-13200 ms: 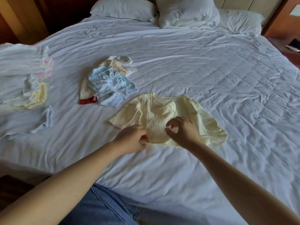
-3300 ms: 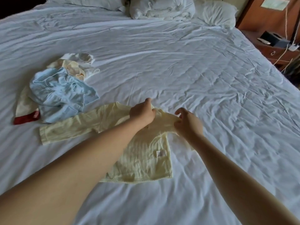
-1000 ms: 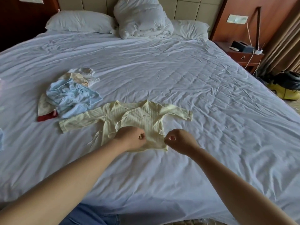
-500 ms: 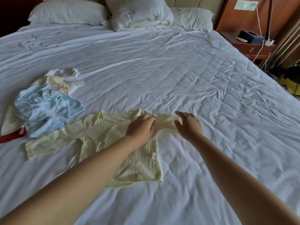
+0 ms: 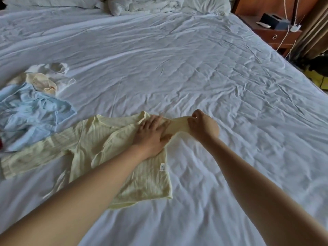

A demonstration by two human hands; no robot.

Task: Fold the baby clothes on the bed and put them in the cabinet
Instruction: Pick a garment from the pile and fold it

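White bed (image 5: 195, 68), yellow baby top (image 5: 99, 139) under flat left hand (image 5: 152, 134), right hand (image 5: 202, 126) pinching sleeve (image 5: 177, 123)

- A small white care tag (image 5: 163, 167) is sewn at the right side seam of the yellow baby top (image 5: 145, 180). It carries faint grey lines of print, too small and blurred to read.
- No other text, brand, number or sign is legible.

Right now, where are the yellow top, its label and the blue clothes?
yellow top (image 5: 147, 181): head view, on its ribbed lower body.
label (image 5: 163, 167): head view, on the white tag at the top's side seam.
blue clothes (image 5: 33, 112): head view, on the middle of the crumpled heap.
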